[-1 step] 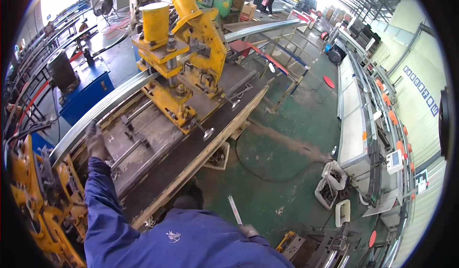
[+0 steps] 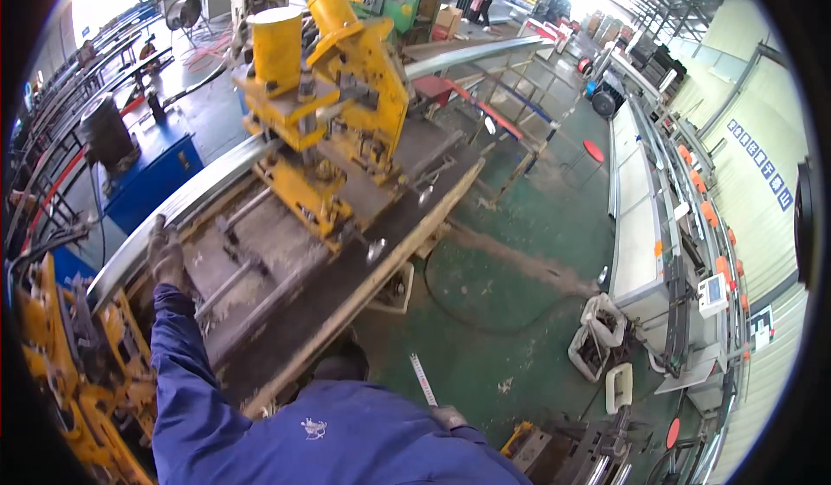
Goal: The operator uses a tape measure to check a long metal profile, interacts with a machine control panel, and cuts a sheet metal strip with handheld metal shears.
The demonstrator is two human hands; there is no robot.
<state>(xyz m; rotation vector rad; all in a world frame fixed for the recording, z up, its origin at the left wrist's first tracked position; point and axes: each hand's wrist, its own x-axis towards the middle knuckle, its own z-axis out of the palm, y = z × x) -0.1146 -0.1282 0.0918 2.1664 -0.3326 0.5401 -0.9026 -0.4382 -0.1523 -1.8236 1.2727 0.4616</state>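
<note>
Long silvery metal profiles run diagonally along the far side of a workbench and pass through a yellow punching machine. My left hand, in a dark grey glove, lies at the near edge of the profiles, left of the machine. One finger points up along the metal, and nothing shows in its grasp. Low in the middle, my gloved right hand is closed on a tape measure, its white blade sticking out over the floor. My sleeve partly hides that hand, and the tape's case cannot be seen.
Metal rods lie across the bench. Yellow machine parts crowd the left side, and a blue cabinet stands beyond the profiles. White bins and a cable are on the green floor. Two people stand far off.
The view has shifted slightly. My left hand has altered its pose a little at the profiles, with one finger now standing out more. My right hand keeps its place with the tape measure.
</note>
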